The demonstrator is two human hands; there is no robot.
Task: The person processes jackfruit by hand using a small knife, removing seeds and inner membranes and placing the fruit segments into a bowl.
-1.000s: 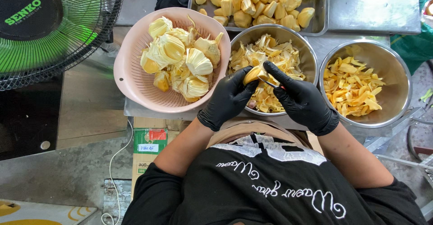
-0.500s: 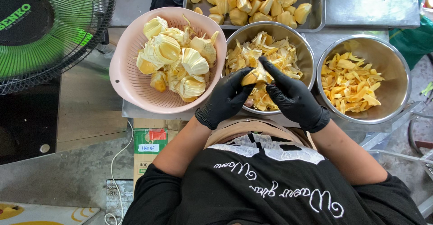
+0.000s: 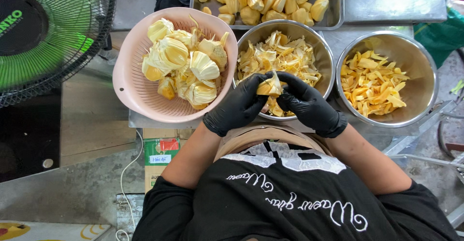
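Both my hands wear black gloves and grip one yellow jackfruit pod point(image 3: 269, 87) over the middle steel bowl point(image 3: 323, 52). My left hand point(image 3: 238, 106) holds the pod's left side; my right hand point(image 3: 307, 104) pinches it from the right, fingers curled over the top. That bowl holds pale stringy peelings. A pink colander point(image 3: 133, 84) to the left holds several unpeeled pods with fibres. The steel bowl at right point(image 3: 420, 57) holds yellow strips of flesh.
A steel tray point(image 3: 338, 9) at the back carries several clean yellow pods. A green-lit electric fan point(image 3: 46, 33) stands at the left. A cardboard box point(image 3: 160, 151) sits under the table's edge, with a white cable beside it. Metal frame pieces lie at the right.
My hands have closed in tighter around the pod, the fingers now wrapping over its top. The view has shifted slightly; bowls and colander stay put.
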